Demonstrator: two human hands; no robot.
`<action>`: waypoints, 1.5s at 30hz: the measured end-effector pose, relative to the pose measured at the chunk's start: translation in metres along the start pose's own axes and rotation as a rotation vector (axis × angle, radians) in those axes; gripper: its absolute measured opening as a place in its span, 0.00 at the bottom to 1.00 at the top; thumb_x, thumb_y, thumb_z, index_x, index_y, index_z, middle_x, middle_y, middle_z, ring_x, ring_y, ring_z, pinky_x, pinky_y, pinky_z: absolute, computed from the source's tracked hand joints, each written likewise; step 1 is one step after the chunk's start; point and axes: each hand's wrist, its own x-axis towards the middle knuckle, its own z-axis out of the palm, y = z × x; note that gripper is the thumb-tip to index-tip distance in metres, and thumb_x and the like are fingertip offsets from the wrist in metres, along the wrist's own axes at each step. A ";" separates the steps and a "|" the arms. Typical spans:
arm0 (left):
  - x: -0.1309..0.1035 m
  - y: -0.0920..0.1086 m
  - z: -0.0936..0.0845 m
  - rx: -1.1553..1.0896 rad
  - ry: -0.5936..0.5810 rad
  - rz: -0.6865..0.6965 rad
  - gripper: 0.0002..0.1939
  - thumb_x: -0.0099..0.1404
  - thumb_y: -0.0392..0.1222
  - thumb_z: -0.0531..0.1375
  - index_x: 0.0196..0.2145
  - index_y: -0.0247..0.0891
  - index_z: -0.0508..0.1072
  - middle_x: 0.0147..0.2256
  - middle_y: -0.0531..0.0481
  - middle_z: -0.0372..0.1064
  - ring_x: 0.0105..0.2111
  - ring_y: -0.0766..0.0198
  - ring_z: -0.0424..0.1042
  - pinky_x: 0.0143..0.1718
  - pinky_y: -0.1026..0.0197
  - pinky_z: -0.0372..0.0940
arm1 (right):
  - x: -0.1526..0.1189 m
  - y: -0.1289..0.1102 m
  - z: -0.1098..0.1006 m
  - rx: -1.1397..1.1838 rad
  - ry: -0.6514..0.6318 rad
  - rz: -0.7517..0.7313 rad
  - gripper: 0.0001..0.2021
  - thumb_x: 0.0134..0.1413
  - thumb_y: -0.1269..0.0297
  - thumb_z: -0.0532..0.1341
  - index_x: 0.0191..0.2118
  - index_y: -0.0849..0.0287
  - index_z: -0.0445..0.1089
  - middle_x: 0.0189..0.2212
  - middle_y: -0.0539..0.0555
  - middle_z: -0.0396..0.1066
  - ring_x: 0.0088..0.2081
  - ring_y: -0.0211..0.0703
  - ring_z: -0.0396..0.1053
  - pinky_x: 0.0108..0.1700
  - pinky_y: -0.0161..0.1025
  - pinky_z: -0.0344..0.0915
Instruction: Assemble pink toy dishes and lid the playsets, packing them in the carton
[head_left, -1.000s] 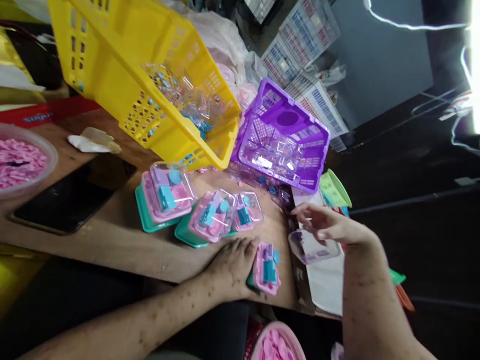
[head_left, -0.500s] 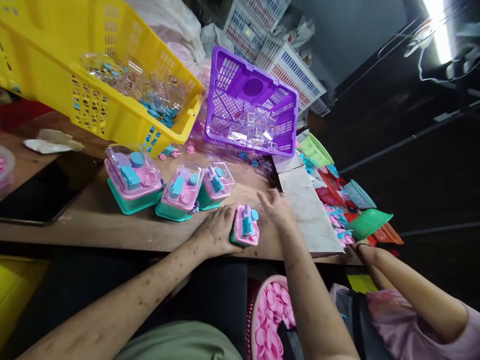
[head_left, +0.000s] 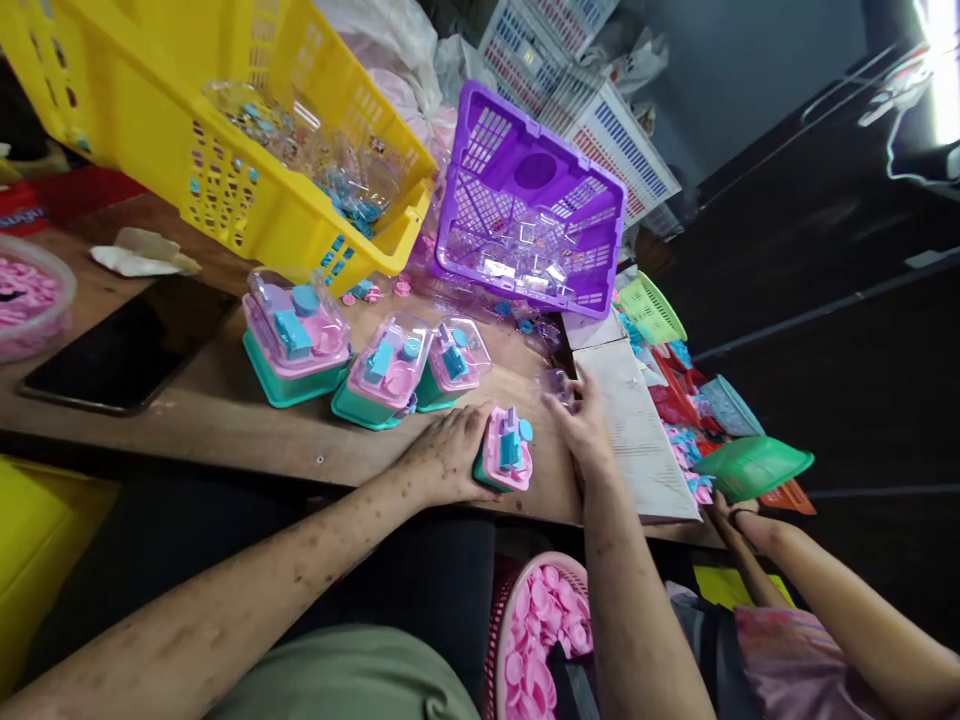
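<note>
My left hand [head_left: 454, 455] is wrapped round a small toy box [head_left: 506, 452] with a green base, a pink top and blue and purple pieces on it; no clear cover sits on this one. My right hand [head_left: 586, 425] pinches a clear plastic cover [head_left: 556, 386] just above the table, to the right of the box. Left of my left hand stand similar toy boxes with clear lids: a large one [head_left: 296, 340], a middle one [head_left: 384, 370] and a smaller one [head_left: 455, 362].
A yellow crate [head_left: 247, 215] and a purple basket [head_left: 531, 190] holding clear plastic parts stand behind. A phone [head_left: 124, 345] lies at the left. White cardboard [head_left: 637, 430] borders the right side. Below the edge is a basket of pink pieces [head_left: 544, 630]. A co-worker's arm [head_left: 832, 570] is at the right.
My right hand, blurred and with no cover visible in it before, now pinches a clear cover. My left hand stays on the toy box. The whole view has shifted a little.
</note>
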 end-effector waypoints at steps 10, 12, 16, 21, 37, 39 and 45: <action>0.002 0.001 0.002 0.032 -0.049 -0.058 0.67 0.53 0.54 0.84 0.77 0.39 0.49 0.74 0.26 0.62 0.76 0.30 0.63 0.77 0.32 0.59 | -0.052 -0.129 -0.040 0.106 -0.116 -0.284 0.29 0.71 0.34 0.65 0.63 0.49 0.73 0.60 0.61 0.75 0.60 0.61 0.77 0.64 0.57 0.77; 0.002 0.002 0.001 0.028 -0.060 -0.073 0.68 0.52 0.53 0.85 0.76 0.38 0.50 0.73 0.27 0.63 0.75 0.30 0.65 0.76 0.32 0.61 | -0.058 -0.132 -0.030 0.011 -0.082 -0.346 0.28 0.78 0.34 0.56 0.65 0.50 0.72 0.60 0.62 0.75 0.60 0.62 0.77 0.64 0.59 0.75; 0.003 0.008 -0.003 0.064 -0.066 -0.105 0.67 0.51 0.49 0.85 0.76 0.36 0.50 0.71 0.26 0.65 0.73 0.32 0.67 0.73 0.35 0.64 | -0.065 -0.127 -0.013 -0.131 -0.012 -0.427 0.24 0.85 0.48 0.46 0.65 0.52 0.72 0.60 0.64 0.74 0.64 0.63 0.72 0.70 0.66 0.68; 0.002 0.012 -0.006 0.086 -0.092 -0.130 0.65 0.54 0.49 0.84 0.75 0.38 0.49 0.70 0.29 0.66 0.71 0.34 0.69 0.71 0.38 0.66 | -0.068 -0.128 0.000 -0.198 0.043 -0.474 0.18 0.79 0.61 0.55 0.65 0.55 0.72 0.60 0.66 0.73 0.63 0.65 0.71 0.68 0.67 0.69; -0.003 0.014 -0.003 0.213 -0.078 -0.118 0.66 0.56 0.62 0.81 0.77 0.33 0.52 0.70 0.28 0.67 0.70 0.35 0.68 0.69 0.38 0.58 | -0.078 -0.136 0.005 -0.212 0.111 -0.438 0.15 0.71 0.64 0.62 0.59 0.53 0.77 0.57 0.62 0.79 0.59 0.62 0.76 0.64 0.64 0.72; -0.004 0.015 -0.003 0.224 -0.076 -0.116 0.66 0.57 0.63 0.81 0.77 0.32 0.51 0.71 0.27 0.66 0.70 0.36 0.68 0.69 0.38 0.58 | -0.079 -0.136 0.004 -0.216 0.105 -0.441 0.15 0.70 0.64 0.63 0.59 0.53 0.77 0.56 0.62 0.79 0.59 0.62 0.76 0.63 0.63 0.72; -0.004 0.016 -0.003 0.234 -0.092 -0.138 0.65 0.57 0.63 0.81 0.77 0.34 0.52 0.71 0.28 0.66 0.70 0.36 0.68 0.66 0.37 0.58 | -0.077 -0.139 -0.001 -0.235 0.085 -0.457 0.15 0.69 0.66 0.63 0.57 0.54 0.79 0.54 0.61 0.80 0.57 0.62 0.76 0.61 0.62 0.72</action>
